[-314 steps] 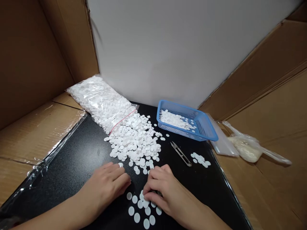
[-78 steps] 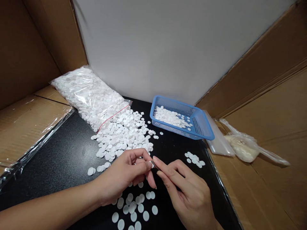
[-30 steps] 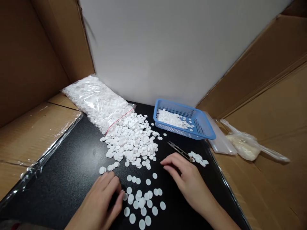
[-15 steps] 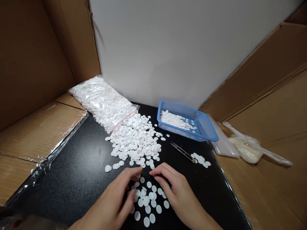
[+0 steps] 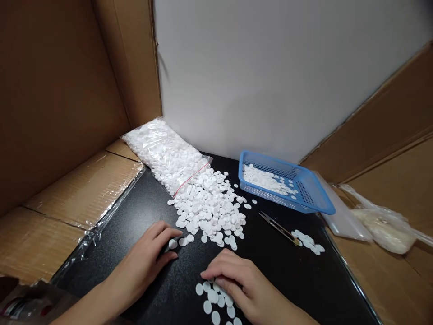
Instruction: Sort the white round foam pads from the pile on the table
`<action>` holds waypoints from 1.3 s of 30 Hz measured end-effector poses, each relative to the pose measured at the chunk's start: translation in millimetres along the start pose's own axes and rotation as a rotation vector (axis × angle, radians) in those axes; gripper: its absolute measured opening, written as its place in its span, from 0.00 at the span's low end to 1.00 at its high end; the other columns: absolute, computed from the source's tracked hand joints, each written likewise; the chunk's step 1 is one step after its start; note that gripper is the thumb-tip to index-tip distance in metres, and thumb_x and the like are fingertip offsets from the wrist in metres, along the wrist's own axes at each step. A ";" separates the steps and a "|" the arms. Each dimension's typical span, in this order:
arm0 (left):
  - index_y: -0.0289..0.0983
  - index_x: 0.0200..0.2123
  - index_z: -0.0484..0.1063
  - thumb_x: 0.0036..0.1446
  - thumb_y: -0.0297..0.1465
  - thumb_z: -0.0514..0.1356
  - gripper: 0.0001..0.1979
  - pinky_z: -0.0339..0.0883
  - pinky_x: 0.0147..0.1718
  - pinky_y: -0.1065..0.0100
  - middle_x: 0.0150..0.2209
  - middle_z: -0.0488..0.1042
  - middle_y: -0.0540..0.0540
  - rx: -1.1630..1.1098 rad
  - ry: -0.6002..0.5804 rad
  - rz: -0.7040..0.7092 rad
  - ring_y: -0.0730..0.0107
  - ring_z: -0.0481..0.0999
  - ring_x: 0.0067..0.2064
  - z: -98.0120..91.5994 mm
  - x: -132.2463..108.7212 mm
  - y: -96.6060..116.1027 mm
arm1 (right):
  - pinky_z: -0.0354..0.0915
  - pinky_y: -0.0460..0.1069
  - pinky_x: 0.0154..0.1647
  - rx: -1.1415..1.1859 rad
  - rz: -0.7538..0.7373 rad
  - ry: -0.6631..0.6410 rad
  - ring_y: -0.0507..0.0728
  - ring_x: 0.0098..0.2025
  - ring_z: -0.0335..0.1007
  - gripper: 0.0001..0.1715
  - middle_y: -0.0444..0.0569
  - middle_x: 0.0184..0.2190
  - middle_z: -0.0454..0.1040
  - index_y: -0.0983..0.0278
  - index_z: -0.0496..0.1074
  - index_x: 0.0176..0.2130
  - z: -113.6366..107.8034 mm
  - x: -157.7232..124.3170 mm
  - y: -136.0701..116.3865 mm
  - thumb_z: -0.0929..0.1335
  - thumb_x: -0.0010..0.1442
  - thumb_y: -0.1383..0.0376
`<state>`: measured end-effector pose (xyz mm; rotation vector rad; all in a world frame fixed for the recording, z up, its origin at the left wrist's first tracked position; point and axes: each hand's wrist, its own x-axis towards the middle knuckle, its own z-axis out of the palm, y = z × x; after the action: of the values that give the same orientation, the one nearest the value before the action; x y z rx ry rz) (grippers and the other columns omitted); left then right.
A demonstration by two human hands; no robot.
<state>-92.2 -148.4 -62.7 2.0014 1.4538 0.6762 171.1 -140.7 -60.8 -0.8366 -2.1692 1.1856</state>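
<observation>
My left hand (image 5: 150, 255) is on the left of the black tabletop, thumb and fingers apart around a few flat white discs (image 5: 172, 244) at the edge of the heap. My right hand (image 5: 241, 280) rests low over a loose scatter of white discs (image 5: 213, 296), its fingers curved and the thumb a little apart from them; part of the scatter is hidden beneath it. Beyond both hands lies a big heap of white discs (image 5: 209, 207), spilling from the mouth of a clear plastic bag (image 5: 165, 151) full of them.
A blue basket (image 5: 320, 187) at the back right has white discs in it. Thread snips (image 5: 279, 229) lie in front, beside a small group of discs (image 5: 307, 241). A tied clear bag (image 5: 385, 230) sits on cardboard (image 5: 379, 275) at the right. A pale wall (image 5: 264, 76) stands behind.
My left hand has moved left, away from the scattered discs to those at the heap's edge. My right hand has shifted over the scatter. The view has turned slightly left.
</observation>
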 end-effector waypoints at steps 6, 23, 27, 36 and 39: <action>0.41 0.34 0.74 0.60 0.25 0.60 0.05 0.65 0.35 0.68 0.36 0.73 0.49 0.091 -0.036 0.024 0.64 0.74 0.36 -1.5 12.0 -5.6 | 0.71 0.51 0.41 -0.331 0.045 0.129 0.58 0.40 0.75 0.11 0.49 0.36 0.77 0.62 0.77 0.43 9.1 34.1 1.0 0.67 0.65 0.74; 0.38 0.32 0.72 0.64 0.22 0.57 0.09 0.64 0.33 0.71 0.33 0.73 0.50 0.157 -0.168 0.204 0.69 0.74 0.33 13.1 26.3 -9.5 | 0.63 0.51 0.37 -0.681 -0.319 0.115 0.54 0.31 0.69 0.14 0.47 0.30 0.75 0.64 0.74 0.38 8.9 32.5 28.3 0.61 0.73 0.71; 0.37 0.29 0.71 0.63 0.23 0.59 0.09 0.63 0.32 0.70 0.33 0.73 0.49 0.142 -0.191 0.213 0.67 0.74 0.33 22.0 40.1 -5.0 | 0.63 0.51 0.38 -0.576 -0.228 0.156 0.55 0.33 0.69 0.10 0.47 0.31 0.76 0.63 0.74 0.39 -0.7 17.5 31.4 0.64 0.70 0.71; 0.39 0.31 0.78 0.61 0.27 0.63 0.06 0.62 0.31 0.74 0.30 0.78 0.53 -0.136 -0.351 -0.101 0.71 0.75 0.32 14.1 38.5 24.8 | 0.62 0.48 0.34 -0.119 0.458 0.104 0.54 0.31 0.69 0.10 0.43 0.26 0.71 0.61 0.77 0.26 -5.2 18.9 4.1 0.71 0.59 0.71; 0.38 0.30 0.78 0.59 0.25 0.64 0.06 0.61 0.31 0.74 0.30 0.77 0.52 -0.118 -0.469 -0.088 0.71 0.75 0.33 26.5 33.5 32.9 | 0.61 0.48 0.34 -0.109 0.502 0.055 0.54 0.31 0.68 0.10 0.42 0.24 0.69 0.61 0.76 0.25 -8.3 18.5 -1.0 0.71 0.57 0.72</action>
<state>-42.5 -128.4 -56.1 1.8336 1.1809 0.2241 164.2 -123.3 -53.2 -1.5059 -2.0545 1.2562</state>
